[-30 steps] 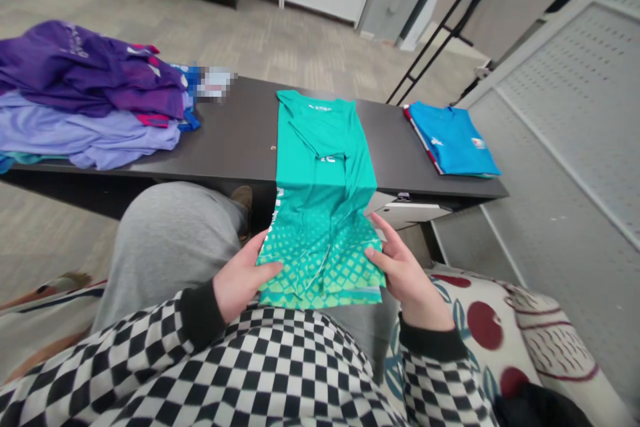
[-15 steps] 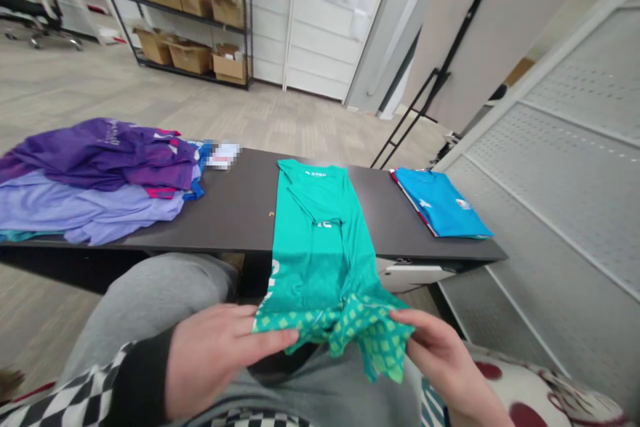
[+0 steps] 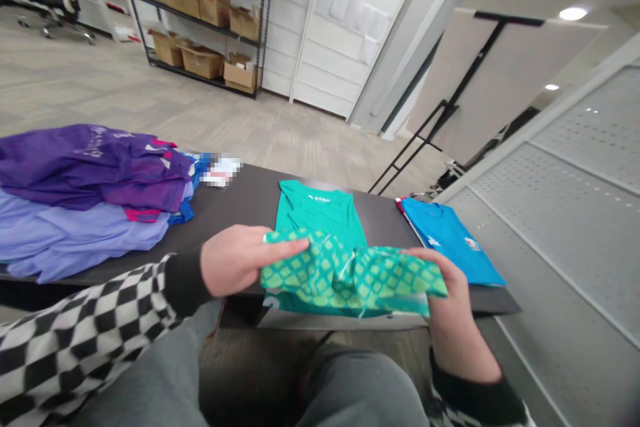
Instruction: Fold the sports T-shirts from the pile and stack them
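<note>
A green jersey (image 3: pixel 320 213) lies on the dark table with its collar end toward the far edge. Its patterned hem, teal with light green diamonds, is raised off the table and folded over toward the collar. My left hand (image 3: pixel 245 257) pinches the left corner of that hem, thumb on top. At the other corner, my right hand (image 3: pixel 447 280) grips the hem with its fingers behind the cloth. Below the hem, part of the jersey hangs at the table's near edge. The fold hides the middle of the jersey.
A loose heap of purple shirts (image 3: pixel 90 167) and lavender shirts (image 3: pixel 80 227) covers the table's left end. Right of the jersey lies a stack of folded shirts with a blue shirt (image 3: pixel 447 240) on top. A perforated metal panel (image 3: pixel 575 213) borders the right side.
Both hands have lifted the jersey's hem from over my lap and carried it forward over the table. The camera view has tilted slightly.
</note>
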The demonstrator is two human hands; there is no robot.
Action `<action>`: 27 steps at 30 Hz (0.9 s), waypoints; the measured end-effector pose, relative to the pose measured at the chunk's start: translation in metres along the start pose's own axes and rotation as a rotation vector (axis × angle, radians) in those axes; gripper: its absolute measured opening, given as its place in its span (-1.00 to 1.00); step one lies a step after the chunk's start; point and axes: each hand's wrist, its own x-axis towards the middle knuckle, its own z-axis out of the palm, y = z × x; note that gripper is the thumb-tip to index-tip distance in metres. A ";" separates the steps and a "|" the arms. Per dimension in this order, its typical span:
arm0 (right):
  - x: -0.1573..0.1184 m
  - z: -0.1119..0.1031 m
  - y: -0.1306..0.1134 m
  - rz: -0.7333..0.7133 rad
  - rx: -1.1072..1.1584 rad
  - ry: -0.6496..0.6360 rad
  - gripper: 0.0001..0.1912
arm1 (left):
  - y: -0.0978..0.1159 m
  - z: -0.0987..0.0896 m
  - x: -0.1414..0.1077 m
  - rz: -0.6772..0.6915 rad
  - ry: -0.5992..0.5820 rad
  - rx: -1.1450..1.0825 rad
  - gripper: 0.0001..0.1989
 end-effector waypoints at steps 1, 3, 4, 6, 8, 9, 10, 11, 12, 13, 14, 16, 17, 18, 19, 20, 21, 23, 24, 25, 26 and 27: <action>0.026 0.013 0.008 0.051 0.074 0.014 -0.71 | -0.018 0.004 0.015 -0.118 0.030 -0.109 -0.47; 0.078 0.044 0.029 0.237 0.228 -0.026 -0.71 | -0.056 0.017 0.046 -0.437 0.093 -0.349 -0.57; 0.100 0.060 0.041 0.346 0.268 -0.072 -0.72 | -0.075 0.024 0.060 -0.627 0.131 -0.470 -0.55; 0.134 0.089 0.069 0.542 0.305 -0.111 -0.70 | -0.106 0.037 0.082 -0.975 0.213 -0.666 -0.42; 0.151 0.107 0.093 0.688 0.301 -0.104 -0.67 | -0.126 0.045 0.094 -1.202 0.266 -0.801 -0.25; 0.154 0.112 0.103 0.734 0.298 -0.096 -0.65 | -0.133 0.046 0.097 -1.259 0.272 -0.847 -0.19; 0.155 0.113 0.111 0.761 0.303 -0.090 -0.63 | -0.137 0.046 0.097 -1.288 0.268 -0.881 -0.15; 0.154 0.112 0.117 0.768 0.323 -0.090 -0.61 | -0.140 0.045 0.097 -1.300 0.257 -0.906 -0.13; 0.152 0.109 0.121 0.758 0.359 -0.096 -0.59 | -0.141 0.043 0.096 -1.298 0.251 -0.923 -0.13; 0.150 0.105 0.124 0.739 0.402 -0.101 -0.57 | -0.142 0.042 0.093 -1.286 0.259 -0.934 -0.14; 0.147 0.100 0.124 0.720 0.443 -0.099 -0.56 | -0.142 0.042 0.090 -1.267 0.282 -0.938 -0.16; 0.143 0.092 0.123 0.693 0.494 -0.101 -0.57 | -0.140 0.043 0.082 -1.199 0.329 -0.888 -0.22; 0.141 0.090 0.121 0.690 0.499 -0.105 -0.57 | -0.137 0.045 0.078 -1.145 0.338 -0.808 -0.27; 0.140 0.088 0.120 0.691 0.493 -0.115 -0.55 | -0.131 0.047 0.073 -1.069 0.327 -0.688 -0.34; 0.138 0.087 0.118 0.692 0.479 -0.129 -0.53 | -0.123 0.050 0.069 -0.969 0.291 -0.539 -0.41; 0.137 0.087 0.117 0.688 0.460 -0.145 -0.50 | -0.112 0.052 0.064 -0.852 0.229 -0.381 -0.50; 0.136 0.088 0.116 0.678 0.437 -0.162 -0.48 | -0.098 0.054 0.059 -0.729 0.150 -0.235 -0.58; 0.132 0.090 0.113 0.631 0.385 -0.187 -0.42 | -0.063 0.059 0.049 -0.526 -0.026 -0.037 -0.67; 0.128 0.090 0.111 0.584 0.349 -0.187 -0.39 | -0.044 0.061 0.043 -0.469 -0.111 0.014 -0.67; 0.122 0.090 0.108 0.519 0.297 -0.177 -0.39 | -0.025 0.063 0.037 -0.438 -0.187 0.044 -0.65; 0.114 0.088 0.104 0.433 0.222 -0.160 -0.40 | -0.008 0.066 0.029 -0.419 -0.250 0.067 -0.61; 0.103 0.085 0.099 0.333 0.122 -0.148 -0.45 | 0.006 0.068 0.021 -0.404 -0.296 0.089 -0.56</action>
